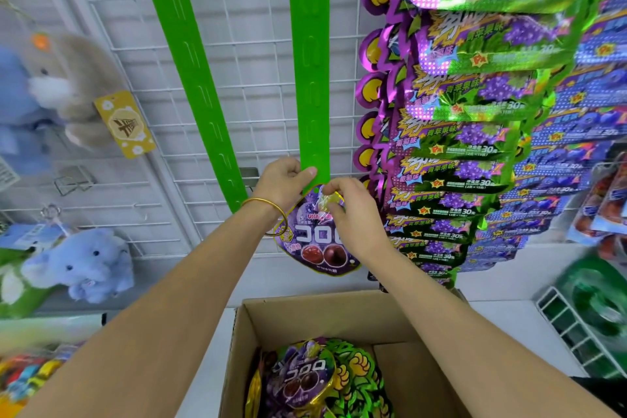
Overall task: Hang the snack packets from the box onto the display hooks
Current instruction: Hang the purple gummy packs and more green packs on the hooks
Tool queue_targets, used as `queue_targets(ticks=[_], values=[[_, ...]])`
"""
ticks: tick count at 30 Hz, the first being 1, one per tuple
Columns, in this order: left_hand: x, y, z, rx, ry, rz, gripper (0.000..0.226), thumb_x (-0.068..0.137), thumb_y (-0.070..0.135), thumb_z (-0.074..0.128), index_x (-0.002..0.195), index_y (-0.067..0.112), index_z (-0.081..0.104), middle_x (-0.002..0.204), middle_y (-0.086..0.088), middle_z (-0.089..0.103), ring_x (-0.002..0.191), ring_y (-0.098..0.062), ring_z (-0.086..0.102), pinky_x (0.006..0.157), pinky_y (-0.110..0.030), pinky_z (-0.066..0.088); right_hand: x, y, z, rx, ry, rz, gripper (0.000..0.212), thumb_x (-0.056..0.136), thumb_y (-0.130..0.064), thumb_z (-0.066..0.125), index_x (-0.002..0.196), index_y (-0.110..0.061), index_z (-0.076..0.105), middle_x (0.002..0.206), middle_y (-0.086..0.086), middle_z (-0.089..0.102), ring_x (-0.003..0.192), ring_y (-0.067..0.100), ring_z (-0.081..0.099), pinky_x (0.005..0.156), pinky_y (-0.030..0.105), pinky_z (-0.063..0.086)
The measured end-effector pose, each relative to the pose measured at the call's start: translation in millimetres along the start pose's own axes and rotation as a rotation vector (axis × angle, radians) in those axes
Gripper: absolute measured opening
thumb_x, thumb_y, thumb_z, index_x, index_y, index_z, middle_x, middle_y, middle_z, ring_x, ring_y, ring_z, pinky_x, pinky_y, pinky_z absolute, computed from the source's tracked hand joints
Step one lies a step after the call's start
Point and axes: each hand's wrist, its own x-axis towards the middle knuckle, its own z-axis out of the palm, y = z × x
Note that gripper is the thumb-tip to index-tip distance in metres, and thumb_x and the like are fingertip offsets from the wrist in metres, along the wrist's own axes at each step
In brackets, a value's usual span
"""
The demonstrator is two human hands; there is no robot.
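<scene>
A purple grape snack packet [317, 248] hangs at the bottom end of the right green display strip [310, 78]. My left hand [283, 181] pinches the strip's lower end with thumb on the front. My right hand [346, 210] pinches the packet's top edge by its hanging hole. Below, an open cardboard box [339, 312] holds more purple packets [300, 380] and several green ones [356, 370]. A second green strip [190, 71] slants to the left and carries nothing.
A white wire grid wall [244, 27] backs the strips. Filled strips of green and purple packets [475, 112] hang close on the right. Plush toys [78, 265] hang at left. A white wire rack [573, 329] stands at lower right.
</scene>
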Motion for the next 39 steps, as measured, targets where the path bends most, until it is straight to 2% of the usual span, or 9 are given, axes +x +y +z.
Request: queue_targets(ticks=[7,11,16,22,24,28,32,35,39], values=[[-1.2,-5.9,-1.5,-0.005,0.008,-0.018,0.032,0.089,0.023,0.057,0.062,0.016,0.040,0.060,-0.004,0.040,0.065,-0.018,0.043,0.055,-0.026,0.035,-1.4,4.0,5.2,-0.009,-0.038,0.040,0.021,0.089,0.000,0.049,0.107,-0.009,0.055,0.115,0.008,0.055,0.104,0.021,0.053,0.088,0.035,0.043],[-9.4,-12.8,-1.2,-0.083,0.038,-0.016,0.013,0.088,0.013,0.058,0.092,0.002,0.057,0.066,0.000,0.051,0.074,-0.019,0.050,0.053,-0.008,0.039,-7.3,12.3,13.8,-0.053,-0.086,0.064,0.024,0.087,0.000,0.048,0.107,-0.012,0.054,0.116,0.008,0.054,0.104,0.025,0.054,0.087,0.041,0.045],[-29.7,-25.4,-12.1,-0.062,-0.026,0.048,0.037,0.085,0.000,0.057,0.120,0.005,0.050,0.111,-0.011,0.061,0.103,-0.012,0.053,0.091,-0.025,0.045,-13.7,15.9,16.8,-0.059,-0.079,0.031,0.032,0.085,0.003,0.053,0.114,-0.010,0.053,0.116,0.010,0.050,0.104,0.024,0.055,0.092,0.038,0.045],[-74.8,-56.8,-42.8,-0.090,0.055,0.063,0.036,0.085,0.001,0.058,0.120,0.007,0.050,0.110,-0.002,0.058,0.102,-0.009,0.054,0.080,0.000,0.040,-62.1,20.0,26.4,-0.300,0.172,-0.070,0.046,0.076,0.011,0.054,0.119,-0.006,0.054,0.125,0.012,0.049,0.118,0.031,0.046,0.098,0.034,0.037],[-91.5,-74.1,-50.9,-0.103,0.076,-0.004,0.033,0.085,-0.001,0.056,0.117,0.005,0.051,0.107,-0.005,0.060,0.094,-0.006,0.056,0.078,0.000,0.042,-93.5,20.9,45.2,-0.246,0.035,-0.045,0.041,0.078,0.007,0.053,0.116,-0.008,0.056,0.122,0.009,0.050,0.113,0.027,0.050,0.093,0.035,0.041],[-105.4,-94.0,-60.7,-0.235,0.078,-0.199,0.028,0.088,0.000,0.053,0.114,0.008,0.051,0.095,0.003,0.062,0.081,0.000,0.055,0.069,-0.015,0.046,-146.1,33.6,105.1,-0.014,-0.556,0.157,0.029,0.088,-0.011,0.056,0.117,-0.018,0.056,0.119,0.004,0.049,0.096,0.021,0.059,0.092,0.037,0.046],[-106.5,-97.3,-68.6,-0.256,0.067,-0.249,0.022,0.089,0.005,0.052,0.108,0.016,0.050,0.093,0.004,0.062,0.085,-0.004,0.056,0.073,-0.022,0.048,-170.8,46.1,170.0,0.041,-0.808,0.331,0.034,0.092,-0.014,0.052,0.125,-0.018,0.055,0.125,0.011,0.055,0.116,0.025,0.052,0.097,0.028,0.038],[-108.5,-105.4,-73.4,-0.276,0.060,-0.302,0.020,0.090,0.009,0.053,0.108,0.018,0.051,0.105,-0.003,0.063,0.095,-0.011,0.058,0.076,-0.024,0.050,-175.9,50.9,202.2,0.033,-0.903,0.455,0.033,0.095,-0.017,0.047,0.128,-0.015,0.052,0.128,0.012,0.056,0.120,0.027,0.050,0.097,0.031,0.039],[-105.3,-108.8,-76.8,-0.288,0.072,-0.339,0.020,0.089,0.011,0.054,0.108,0.018,0.053,0.111,-0.007,0.063,0.101,-0.017,0.058,0.081,-0.028,0.052,-174.6,57.6,212.6,-0.094,-0.736,0.526,0.027,0.091,-0.025,0.055,0.109,-0.007,0.064,0.114,0.014,0.065,0.109,0.028,0.057,0.086,0.030,0.043]])
